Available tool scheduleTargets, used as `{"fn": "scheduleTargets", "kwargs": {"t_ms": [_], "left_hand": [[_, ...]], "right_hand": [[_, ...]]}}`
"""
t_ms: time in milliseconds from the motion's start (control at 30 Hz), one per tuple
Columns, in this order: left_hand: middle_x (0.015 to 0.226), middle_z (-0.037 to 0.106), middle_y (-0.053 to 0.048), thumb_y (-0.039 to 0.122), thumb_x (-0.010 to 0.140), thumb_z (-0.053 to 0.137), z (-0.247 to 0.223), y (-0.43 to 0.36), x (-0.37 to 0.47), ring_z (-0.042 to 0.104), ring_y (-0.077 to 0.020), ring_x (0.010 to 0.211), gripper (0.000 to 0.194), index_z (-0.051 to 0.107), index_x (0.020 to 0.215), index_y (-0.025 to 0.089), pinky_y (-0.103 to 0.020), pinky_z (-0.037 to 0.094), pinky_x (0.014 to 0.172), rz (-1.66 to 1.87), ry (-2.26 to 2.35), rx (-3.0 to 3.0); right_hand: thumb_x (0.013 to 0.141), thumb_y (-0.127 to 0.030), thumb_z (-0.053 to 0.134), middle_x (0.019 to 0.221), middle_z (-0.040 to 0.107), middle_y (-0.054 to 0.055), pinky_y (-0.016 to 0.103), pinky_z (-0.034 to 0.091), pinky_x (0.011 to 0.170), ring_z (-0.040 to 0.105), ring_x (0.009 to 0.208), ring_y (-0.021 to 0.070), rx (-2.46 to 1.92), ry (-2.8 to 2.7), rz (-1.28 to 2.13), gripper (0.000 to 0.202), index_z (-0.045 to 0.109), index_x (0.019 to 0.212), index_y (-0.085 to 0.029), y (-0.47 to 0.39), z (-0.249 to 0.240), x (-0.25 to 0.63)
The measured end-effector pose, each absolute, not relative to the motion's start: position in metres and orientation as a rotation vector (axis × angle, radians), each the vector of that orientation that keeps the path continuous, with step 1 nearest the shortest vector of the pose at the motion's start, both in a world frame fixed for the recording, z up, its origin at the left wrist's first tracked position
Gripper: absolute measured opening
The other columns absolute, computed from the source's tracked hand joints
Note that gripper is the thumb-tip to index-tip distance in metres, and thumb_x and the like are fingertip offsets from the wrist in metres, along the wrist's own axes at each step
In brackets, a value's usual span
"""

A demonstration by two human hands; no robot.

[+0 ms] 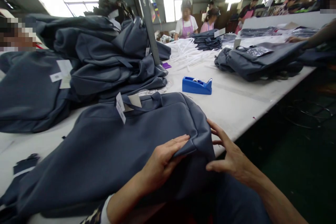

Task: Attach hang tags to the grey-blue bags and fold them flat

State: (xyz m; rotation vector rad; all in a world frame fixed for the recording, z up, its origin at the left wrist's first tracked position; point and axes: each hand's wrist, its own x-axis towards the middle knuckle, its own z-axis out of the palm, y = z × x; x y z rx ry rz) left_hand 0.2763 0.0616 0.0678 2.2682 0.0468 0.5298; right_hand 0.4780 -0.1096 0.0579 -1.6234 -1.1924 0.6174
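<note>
A large dark blue-grey bag lies on the white table, with a strap handle and white and beige tags at its far edge. My left hand rests on the bag near its right end, fingers extended together and partly tucked under a fold of the fabric. At the bag's right end is my right hand, thumb and fingers spread apart, the fingertips against or just beside the bag's edge. Whether they touch it is hard to tell.
Similar bags are piled at the left around a metal post. A blue tape dispenser stands beyond the bag. More bags lie at the right, near another person's arm. Several people are farther back.
</note>
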Motion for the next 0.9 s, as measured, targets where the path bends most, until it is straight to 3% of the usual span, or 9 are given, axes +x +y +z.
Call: {"fn": "scheduleTargets", "kwargs": {"t_ms": [167, 300, 467, 567, 667, 767, 900], "left_hand": [[0.142, 0.057, -0.007, 0.024, 0.100, 0.048, 0.083, 0.061, 0.282, 0.052, -0.0211, 0.133, 0.036, 0.058, 0.135, 0.022, -0.039, 0.043, 0.114, 0.462, 0.054, 2.350], [0.141, 0.057, -0.010, 0.022, 0.100, 0.046, 0.087, 0.054, 0.288, 0.052, -0.0211, 0.133, 0.037, 0.057, 0.136, 0.019, -0.039, 0.044, 0.113, 0.496, 0.033, 2.519], [0.147, 0.050, -0.015, 0.007, 0.096, 0.042, 0.056, 0.047, 0.292, 0.045, -0.0227, 0.138, 0.050, 0.045, 0.145, 0.016, -0.044, 0.042, 0.114, 0.586, 0.136, 2.786], [0.154, 0.040, -0.011, 0.006, 0.094, 0.044, 0.037, 0.050, 0.286, 0.035, -0.0233, 0.144, 0.063, 0.030, 0.153, 0.023, -0.050, 0.040, 0.115, 0.519, 0.151, 2.873], [0.156, 0.037, -0.009, 0.007, 0.095, 0.042, 0.024, 0.054, 0.275, 0.031, -0.0238, 0.146, 0.068, 0.023, 0.156, 0.029, -0.052, 0.039, 0.114, 0.577, 0.223, 2.892], [0.155, 0.040, -0.009, 0.008, 0.097, 0.038, 0.015, 0.054, 0.258, 0.034, -0.0219, 0.145, 0.063, 0.025, 0.155, 0.028, -0.047, 0.040, 0.115, 0.717, 0.190, 2.850], [0.152, 0.044, -0.010, 0.024, 0.102, 0.037, 0.015, 0.053, 0.215, 0.043, -0.0226, 0.140, 0.049, 0.037, 0.151, 0.025, -0.042, 0.040, 0.115, 0.802, 0.137, 2.697]], "right_hand": [[0.066, -0.036, 0.084, 0.135, 0.056, 0.010, 0.043, 0.053, 0.090, 0.063, 0.107, 0.0269, -1.715, -1.103, 0.593, 0.115, 0.013, 0.156, -0.033, -0.104, 0.058, 0.454], [0.078, -0.033, 0.073, 0.110, 0.069, 0.004, 0.037, 0.054, 0.078, 0.070, 0.086, 0.0246, -1.787, -1.092, 0.402, 0.093, 0.020, 0.153, -0.031, -0.090, 0.047, 0.453], [0.088, -0.027, 0.058, 0.086, 0.073, 0.006, 0.033, 0.050, 0.064, 0.071, 0.075, 0.0286, -1.926, -1.182, 0.040, 0.070, 0.028, 0.150, -0.018, -0.081, 0.017, 0.458], [0.090, -0.029, 0.058, 0.083, 0.073, 0.009, 0.032, 0.050, 0.063, 0.070, 0.069, 0.0272, -1.974, -1.209, -0.213, 0.063, 0.036, 0.147, -0.014, -0.077, 0.003, 0.459], [0.091, -0.029, 0.059, 0.083, 0.073, 0.010, 0.032, 0.051, 0.066, 0.069, 0.068, 0.0248, -1.973, -1.272, -0.328, 0.066, 0.033, 0.150, -0.013, -0.076, 0.001, 0.456], [0.092, -0.027, 0.058, 0.092, 0.073, 0.013, 0.034, 0.053, 0.068, 0.067, 0.069, 0.0248, -1.911, -1.364, -0.330, 0.072, 0.024, 0.154, -0.012, -0.081, 0.006, 0.438], [0.092, -0.029, 0.058, 0.100, 0.071, 0.014, 0.038, 0.055, 0.074, 0.068, 0.077, 0.0255, -1.689, -1.426, -0.165, 0.082, 0.012, 0.157, -0.012, -0.101, 0.014, 0.392]]}}
